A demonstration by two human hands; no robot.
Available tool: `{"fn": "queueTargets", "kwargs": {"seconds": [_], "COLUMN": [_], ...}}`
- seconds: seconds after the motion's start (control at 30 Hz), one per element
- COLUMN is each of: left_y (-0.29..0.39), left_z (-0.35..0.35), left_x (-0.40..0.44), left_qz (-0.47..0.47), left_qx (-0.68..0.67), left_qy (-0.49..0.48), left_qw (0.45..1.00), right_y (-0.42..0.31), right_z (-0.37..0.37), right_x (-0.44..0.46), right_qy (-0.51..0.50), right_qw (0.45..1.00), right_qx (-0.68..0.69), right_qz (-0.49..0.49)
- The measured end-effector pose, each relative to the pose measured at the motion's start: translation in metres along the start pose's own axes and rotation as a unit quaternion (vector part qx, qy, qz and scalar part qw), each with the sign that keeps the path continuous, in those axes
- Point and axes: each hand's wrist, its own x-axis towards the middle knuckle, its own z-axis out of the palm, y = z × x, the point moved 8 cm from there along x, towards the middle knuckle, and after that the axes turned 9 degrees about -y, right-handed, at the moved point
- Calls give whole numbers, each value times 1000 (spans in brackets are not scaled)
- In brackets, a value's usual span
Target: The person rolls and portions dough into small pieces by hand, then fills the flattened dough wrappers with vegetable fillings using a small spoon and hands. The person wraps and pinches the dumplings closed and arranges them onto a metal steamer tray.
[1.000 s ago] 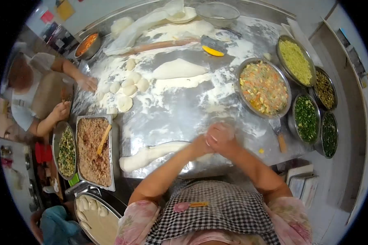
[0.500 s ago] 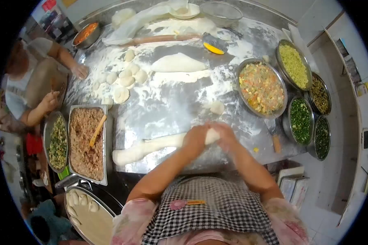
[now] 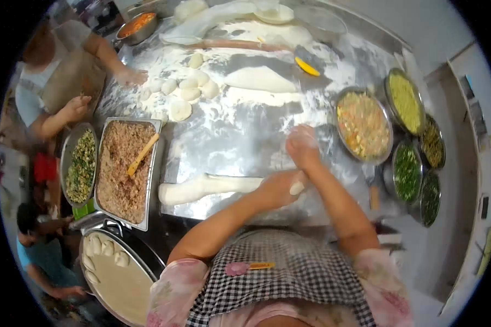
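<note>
Dough rope (image 3: 196, 189) is laid on table (image 3: 218, 147), just R of meat tray (image 3: 154, 174). Rope's R end is gripped by L hand (image 3: 281, 188), white tip showing past fist. R hand (image 3: 301, 144), well R of tray, is motion-blurred; can't tell if anything's held. Est. part-way: separate dough pcs (image 3: 190, 94) already portioned, beyond tray to R; shaped pcs (image 3: 107, 248) set in pan (image 3: 120, 280), near side of tray; rope's long L part left undivided. Rope's R end mostly hidden by L hand; pan cut off by frame.

Floury metal table (image 3: 223, 144) — dough roll (image 3: 207, 186), dough rounds (image 3: 181, 110), rolling pin (image 3: 248, 45) on it.
</note>
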Motion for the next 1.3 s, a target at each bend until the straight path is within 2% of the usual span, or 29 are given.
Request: {"fn": "queueTargets", "kwargs": {"seconds": [0.03,0.07,0.1,0.13,0.17,0.2,0.27,0.3,0.33,0.37,0.4,0.43,0.5,0.6,0.63,0.7,0.73,0.77,0.83,0.9,0.97,1.0,1.03,1.07,1.1,1.2,1.23,1.27,1.3], "left_y": [1,0,-6,-12,-30,-37,-64,-53,-55,-60,-62,-64,-65,-40,-23,7,2,-9,-33,-40,-63,-70,-71,-72,-71,-68,-68,-66,-63], "left_z": [-11,-19,-20,-18,-17,-23,-27,-38,-37,-35,-32,-31,-19,-25,-25,-31,-44,-45,-37,-37,-47,-51,-54,-60,-61,-49,-48,-44,-41], "left_x": [7,5,-4,-11,-11,-11,-14,-13,-14,-16,-16,-19,-31,-44,-40,-26,-24,-26,-36,-51,-50,-52,-49,-47,-47,-66,-73,-80,-84], "left_qz": [2,8,8,9,-36,-82,-202,-175,-158,-140,-120,-102,-68,-102,-74,-12,-16,-26,-37,-32,-115,-157,-143,-126,-108,-77,-86,-96,-105], "left_qx": [-1,101,202,302,303,305,97,28,-73,-175,-276,-220,-108,-102,-63,19,66,107,213,347,167,74,-1,-75,-148,-258,-211,-165,-120], "left_qy": [33,85,127,167,158,147,74,57,25,-8,-40,-28,-5,10,-6,-25,8,31,95,185,168,154,109,65,19,-9,0,7,14], "left_qw": [999,991,971,938,939,938,972,983,984,974,953,970,992,989,995,999,998,993,972,919,965,973,984,987,983,963,974,982,987], "right_y": [7,30,40,23,-2,-5,-13,-26,-50,-79,-111,-114,-98,-39,-23,-13,-14,-14,-12,-15,-25,-40,-67,-92,-126,-149,-141,-144,-140], "right_z": [-5,11,42,59,66,54,36,14,-4,-18,-30,-30,-1,52,56,43,31,21,48,73,95,72,37,13,7,-3,13,32,45], "right_x": [-2,-16,-45,-69,-92,-78,-55,-31,-14,-11,-16,-14,-18,-5,-3,-11,-9,-10,-36,-58,-74,-55,-26,-7,-1,-11,-14,-16,-11], "right_qy": [8,-34,-74,-105,-97,-135,-208,-229,-190,-144,-95,-91,-106,-110,-110,-64,-52,-28,-94,-146,-194,-206,-211,-207,-170,-32,-21,-59,-96], "right_qw": [999,958,858,706,550,616,726,854,924,962,968,976,989,992,990,996,986,963,895,798,674,784,874,938,982,970,976,983,961], "right_qx": [44,230,406,557,642,616,548,381,310,229,138,166,88,50,49,21,123,223,351,465,564,468,358,237,8,193,184,31,-124], "right_qz": [31,168,305,425,525,473,361,272,121,-32,-185,-111,-60,32,70,55,103,148,258,355,435,351,253,148,-81,-145,-113,-173,-230]}}
